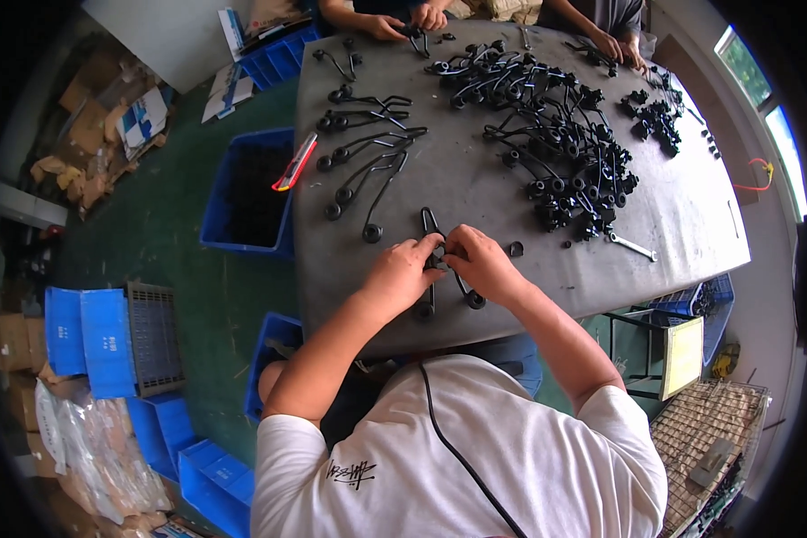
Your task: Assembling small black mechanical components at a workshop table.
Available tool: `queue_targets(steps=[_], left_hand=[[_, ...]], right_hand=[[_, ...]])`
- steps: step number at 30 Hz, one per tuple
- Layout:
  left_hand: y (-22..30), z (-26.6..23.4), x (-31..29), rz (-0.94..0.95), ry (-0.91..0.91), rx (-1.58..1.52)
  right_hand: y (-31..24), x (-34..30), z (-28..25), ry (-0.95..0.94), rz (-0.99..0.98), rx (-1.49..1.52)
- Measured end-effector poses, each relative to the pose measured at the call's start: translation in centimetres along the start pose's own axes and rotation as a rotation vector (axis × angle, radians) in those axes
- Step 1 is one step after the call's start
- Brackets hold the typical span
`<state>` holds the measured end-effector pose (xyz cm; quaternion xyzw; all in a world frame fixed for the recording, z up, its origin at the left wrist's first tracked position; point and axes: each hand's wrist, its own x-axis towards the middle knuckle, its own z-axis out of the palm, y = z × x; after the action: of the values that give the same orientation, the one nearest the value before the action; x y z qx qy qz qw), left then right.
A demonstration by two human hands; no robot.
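A black V-shaped bent rod part (429, 218) with round rubber-like ends lies on the grey table near its front edge, narrow end away from me. My left hand (404, 272) is closed in a pinch on it from the left. From the right, my right hand (482, 264) pinches at the same middle spot; what exactly lies between the fingertips is hidden. Just right of that hand sits a small black clip-like piece (516, 248). Similar bent rod parts (360, 184) lie in a row at the left side of the table.
A large pile of black rod parts (565, 143) covers the middle right. Beyond it are smaller black pieces (659, 125). A wrench (635, 247) and a red utility knife (296, 163) lie on the table (350, 287). Blue crates (242, 193) stand left. Two people work opposite.
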<state>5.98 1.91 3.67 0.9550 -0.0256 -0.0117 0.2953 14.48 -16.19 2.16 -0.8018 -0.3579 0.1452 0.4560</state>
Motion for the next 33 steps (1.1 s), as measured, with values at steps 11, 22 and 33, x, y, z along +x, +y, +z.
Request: queue_targets(steps=[11, 22, 33], left_hand=[[1.0, 5.8, -0.6, 0.081, 0.663, 0.133], [0.0, 5.8, -2.2, -0.178, 0.677, 0.016], [0.5, 4.8, -1.8, -0.374, 0.521, -0.546]], right_hand=[[-0.1, -4.8, 2.2, 0.271, -0.016, 0.005], [5.1, -6.0, -2.3, 0.466, 0.149, -0.682], [4.0, -5.5, -3.1, 0.192, 0.348, 0.249]])
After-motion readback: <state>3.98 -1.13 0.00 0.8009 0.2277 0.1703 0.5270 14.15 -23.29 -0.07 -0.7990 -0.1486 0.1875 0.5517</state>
